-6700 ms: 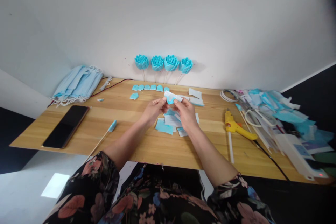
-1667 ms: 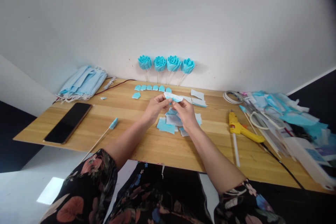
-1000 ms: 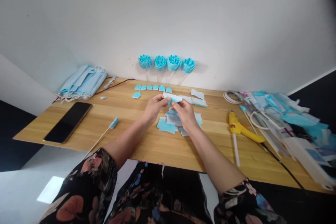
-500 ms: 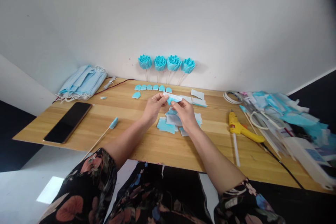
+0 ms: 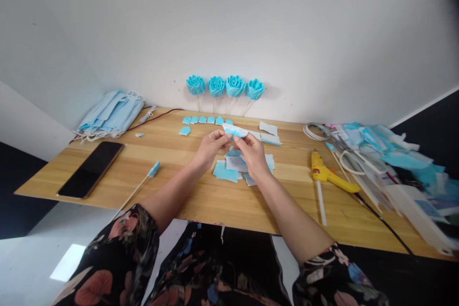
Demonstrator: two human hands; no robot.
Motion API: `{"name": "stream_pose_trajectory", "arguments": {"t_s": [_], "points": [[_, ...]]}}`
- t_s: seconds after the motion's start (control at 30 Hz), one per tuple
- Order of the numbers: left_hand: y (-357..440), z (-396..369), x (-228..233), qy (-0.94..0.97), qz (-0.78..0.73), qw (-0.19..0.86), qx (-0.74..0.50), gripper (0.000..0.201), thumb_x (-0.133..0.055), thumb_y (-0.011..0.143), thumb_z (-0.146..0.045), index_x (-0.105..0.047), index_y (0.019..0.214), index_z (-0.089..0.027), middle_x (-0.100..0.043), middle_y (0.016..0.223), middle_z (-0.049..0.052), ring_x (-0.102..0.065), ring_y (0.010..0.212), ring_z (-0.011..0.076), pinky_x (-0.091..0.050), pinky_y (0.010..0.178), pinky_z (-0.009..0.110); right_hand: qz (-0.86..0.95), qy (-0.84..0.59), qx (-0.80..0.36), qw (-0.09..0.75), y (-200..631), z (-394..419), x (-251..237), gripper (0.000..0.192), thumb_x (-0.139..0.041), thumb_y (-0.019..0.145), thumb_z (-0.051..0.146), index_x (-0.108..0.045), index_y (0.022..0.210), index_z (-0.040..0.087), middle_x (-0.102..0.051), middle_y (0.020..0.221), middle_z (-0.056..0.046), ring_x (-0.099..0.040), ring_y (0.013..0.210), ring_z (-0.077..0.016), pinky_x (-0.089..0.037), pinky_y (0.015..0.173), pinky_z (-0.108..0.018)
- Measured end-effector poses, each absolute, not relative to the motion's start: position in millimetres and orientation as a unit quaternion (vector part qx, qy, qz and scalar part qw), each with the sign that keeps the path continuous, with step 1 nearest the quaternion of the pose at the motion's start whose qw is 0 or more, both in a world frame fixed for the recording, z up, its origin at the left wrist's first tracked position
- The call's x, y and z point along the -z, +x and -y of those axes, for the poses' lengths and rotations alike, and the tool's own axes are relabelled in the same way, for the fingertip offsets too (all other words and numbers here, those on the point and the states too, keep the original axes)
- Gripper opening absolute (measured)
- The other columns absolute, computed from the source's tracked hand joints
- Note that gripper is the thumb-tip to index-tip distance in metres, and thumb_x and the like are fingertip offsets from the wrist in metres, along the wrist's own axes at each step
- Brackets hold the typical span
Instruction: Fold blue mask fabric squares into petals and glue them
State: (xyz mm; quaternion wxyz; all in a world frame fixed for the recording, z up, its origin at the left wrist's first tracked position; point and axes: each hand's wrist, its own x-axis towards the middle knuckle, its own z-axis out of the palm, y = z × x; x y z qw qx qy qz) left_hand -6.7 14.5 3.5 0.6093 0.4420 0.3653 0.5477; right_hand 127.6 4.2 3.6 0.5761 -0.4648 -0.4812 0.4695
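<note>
Between both hands is a small white-and-blue piece of mask fabric, held up over the middle of the table. My left hand pinches its left side, and my right hand pinches the right, thumbs close together. Below my right hand lies a loose pile of cut fabric pieces, partly covered by it. Behind my hands runs a row of small blue petals, with a single petal in front. To the left lies a stick with a blue bud on its tip.
Several blue fabric roses lean on the wall. White strips lie behind my right hand. A stack of face masks and a phone are at left. A yellow glue gun, scissors, tape roll and scraps are at right.
My thumbs have moved closer together on the fabric piece, which stays pinched in both hands. The whole view has shifted slightly.
</note>
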Motion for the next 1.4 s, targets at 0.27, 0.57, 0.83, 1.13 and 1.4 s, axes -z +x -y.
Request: {"name": "stream_pose_trajectory", "arguments": {"t_s": [0.27, 0.57, 0.83, 1.13, 1.4], "points": [[-5.0, -14.0, -2.3, 0.457, -0.367, 0.612, -0.531, 0.041, -0.081, 0.066, -0.048, -0.057, 0.069, -0.015, -0.054, 0.060, -0.003, -0.048, 0.058, 0.0077, -0.040, 0.062, 0.024, 0.456, -0.469, -0.475, 0.588, 127.3, -2.8, -7.3, 0.028, -0.074, 0.069, 0.045, -0.063, 0.077, 0.020, -0.062, 0.075, 0.002, -0.054, 0.071, -0.0130, -0.047, 0.068, -0.028], [-5.2, -8.5, -7.9, 0.507, -0.384, 0.595, -0.492, 0.038, -0.078, 0.069, -0.047, -0.059, 0.065, -0.014, -0.055, 0.061, -0.001, -0.045, 0.058, 0.0086, -0.036, 0.060, 0.025, 0.450, -0.477, -0.469, 0.592, 128.8, -4.3, -5.3, 0.033, -0.075, 0.068, 0.049, -0.062, 0.076, 0.020, -0.063, 0.073, 0.002, -0.056, 0.070, -0.0131, -0.048, 0.070, -0.028], [-6.4, -11.1, -8.4, 0.467, -0.391, 0.590, -0.530, 0.037, -0.078, 0.069, -0.045, -0.055, 0.062, -0.016, -0.052, 0.057, -0.002, -0.044, 0.055, 0.0085, -0.037, 0.060, 0.026, 0.458, -0.452, -0.478, 0.598, 130.6, -3.5, -6.2, 0.035, -0.072, 0.073, 0.053, -0.068, 0.087, 0.021, -0.066, 0.082, 0.000, -0.058, 0.077, -0.0144, -0.047, 0.070, -0.027], [-6.3, -9.6, -10.3, 0.474, -0.386, 0.598, -0.519, 0.036, -0.078, 0.070, -0.043, -0.055, 0.062, -0.016, -0.054, 0.057, -0.001, -0.045, 0.055, 0.0084, -0.038, 0.060, 0.026, 0.460, -0.478, -0.453, 0.596, 131.2, -5.9, -3.5, 0.030, -0.072, 0.072, 0.049, -0.062, 0.074, 0.021, -0.059, 0.071, 0.003, -0.053, 0.070, -0.0128, -0.044, 0.068, -0.027], [-7.1, -11.1, -9.9, 0.449, -0.377, 0.607, -0.537, 0.036, -0.077, 0.069, -0.046, -0.058, 0.068, -0.016, -0.055, 0.060, -0.002, -0.047, 0.056, 0.0081, -0.039, 0.060, 0.025, 0.456, -0.492, -0.451, 0.589, 131.8, -6.0, -3.0, 0.033, -0.070, 0.073, 0.052, -0.057, 0.068, 0.022, -0.061, 0.072, 0.001, -0.055, 0.072, -0.0145, -0.046, 0.068, -0.027]]}}
